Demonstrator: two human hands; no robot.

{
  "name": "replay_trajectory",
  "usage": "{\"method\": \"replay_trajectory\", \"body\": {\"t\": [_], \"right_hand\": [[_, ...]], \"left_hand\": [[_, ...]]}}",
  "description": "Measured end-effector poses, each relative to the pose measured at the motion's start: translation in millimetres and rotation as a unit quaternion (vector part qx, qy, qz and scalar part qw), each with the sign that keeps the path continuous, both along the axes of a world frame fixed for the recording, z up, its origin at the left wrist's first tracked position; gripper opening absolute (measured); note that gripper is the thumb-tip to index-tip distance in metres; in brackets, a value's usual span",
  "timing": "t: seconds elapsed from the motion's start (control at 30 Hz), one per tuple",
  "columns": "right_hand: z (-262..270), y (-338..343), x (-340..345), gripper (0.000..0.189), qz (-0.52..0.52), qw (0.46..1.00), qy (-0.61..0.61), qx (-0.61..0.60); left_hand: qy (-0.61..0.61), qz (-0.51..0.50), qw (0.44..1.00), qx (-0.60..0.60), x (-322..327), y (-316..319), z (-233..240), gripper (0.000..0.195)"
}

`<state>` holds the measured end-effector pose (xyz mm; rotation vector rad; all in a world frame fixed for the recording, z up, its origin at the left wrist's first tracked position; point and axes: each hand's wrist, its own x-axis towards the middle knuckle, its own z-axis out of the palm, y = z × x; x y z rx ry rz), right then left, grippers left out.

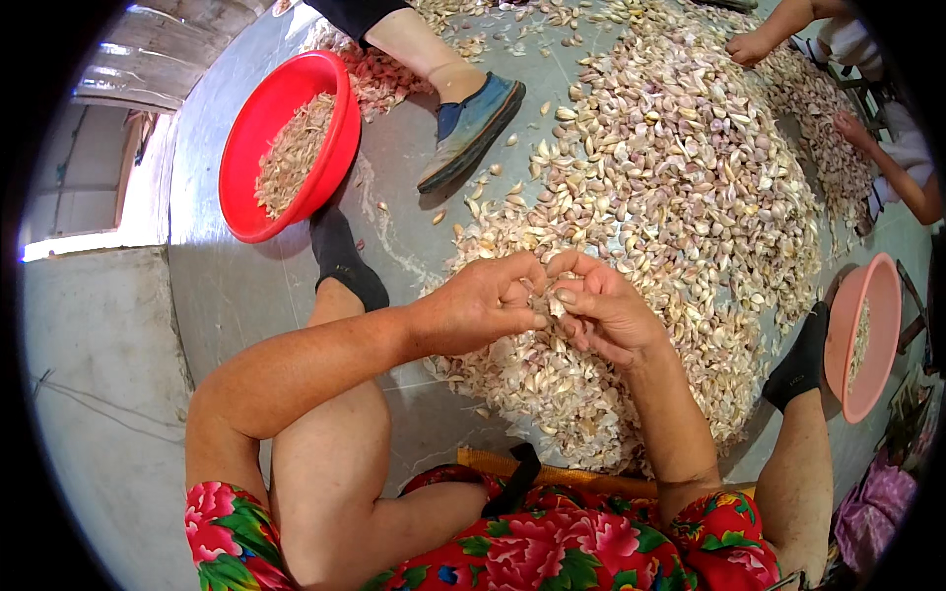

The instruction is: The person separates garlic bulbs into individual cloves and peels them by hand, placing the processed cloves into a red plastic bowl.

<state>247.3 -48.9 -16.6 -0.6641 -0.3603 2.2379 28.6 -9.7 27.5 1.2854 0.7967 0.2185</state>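
Observation:
Above a heap of loose garlic cloves (687,148), my two hands meet fingertip to fingertip. A small garlic clove with papery skin (553,305) is pinched between them. My left hand (484,299) holds it from the left between thumb and curled fingers. On the other side, the thumb and fingers of my right hand (613,306) grip it. My fingers partly hide the clove, so how much skin is on it cannot be made out. Below my hands, the near part of the heap (584,406) has many loose, pale papery skins among the cloves.
A red plastic basin (244,162) with garlic pieces stands tilted-looking at the upper left. At the right is a pink basin (876,332). Another person's shoe (473,133) rests beside the heap. Other people's hands (750,48) work at the upper right. Stray cloves dot the grey floor (414,177).

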Motion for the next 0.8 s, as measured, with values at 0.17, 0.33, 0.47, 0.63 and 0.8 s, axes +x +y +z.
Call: {"method": "replay_trajectory", "body": {"t": [0.17,0.33,0.47,0.63,0.8], "right_hand": [[2.4,-6.7,-10.5,0.021,-0.005,0.999,-0.031,-0.026],[3.4,-10.1,-12.2,0.017,-0.021,0.981,-0.172,0.086],[7.8,-15.0,-19.4,0.014,-0.057,0.939,-0.259,0.218],[-0.7,-14.6,-18.7,0.014,-0.082,0.976,-0.160,0.125],[-0.5,-10.4,-16.8,0.015,-0.075,0.989,-0.108,0.072]], "left_hand": [[0.030,-0.002,0.996,0.086,5.1,3.2,8.1,0.012],[0.061,-0.008,0.978,0.199,2.0,1.5,-2.9,0.010],[0.074,-0.006,0.975,0.212,2.4,-1.7,-1.1,0.009],[0.025,0.026,0.999,-0.010,6.4,-2.8,4.0,0.008],[0.019,0.040,0.998,-0.049,2.7,-2.6,0.8,0.008]]}}
